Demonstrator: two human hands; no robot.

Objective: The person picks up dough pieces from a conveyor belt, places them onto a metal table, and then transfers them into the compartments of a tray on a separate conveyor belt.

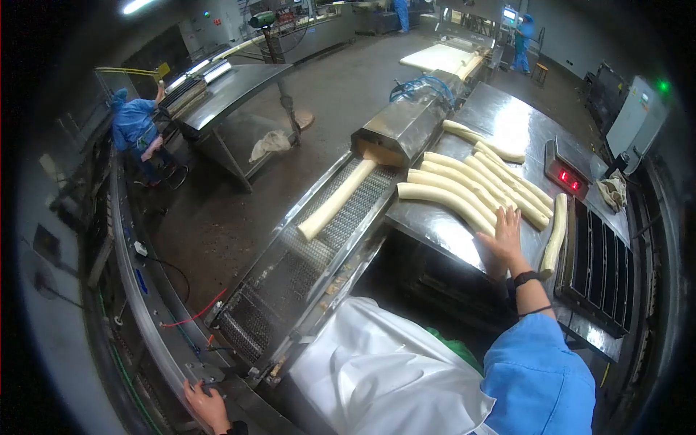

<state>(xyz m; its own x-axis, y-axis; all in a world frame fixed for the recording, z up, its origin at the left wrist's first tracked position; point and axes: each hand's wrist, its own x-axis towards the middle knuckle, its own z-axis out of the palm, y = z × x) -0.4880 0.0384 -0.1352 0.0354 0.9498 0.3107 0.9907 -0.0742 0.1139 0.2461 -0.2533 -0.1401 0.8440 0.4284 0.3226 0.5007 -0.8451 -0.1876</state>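
White apron nearest my camera | right hand splayed, closed on nothing, against the near end of the closest pale log, atop steel table | left hand at metal rail, can't tell its grip | I'd press lightly, palm flat, avoiding dents | red display digits blurred; no brand legible

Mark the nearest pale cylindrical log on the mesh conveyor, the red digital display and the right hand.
Pale cylindrical log [338, 199]: head view, its middle.
Red digital display [569, 180]: head view, lit digits.
Right hand [505, 239]: head view, its back.
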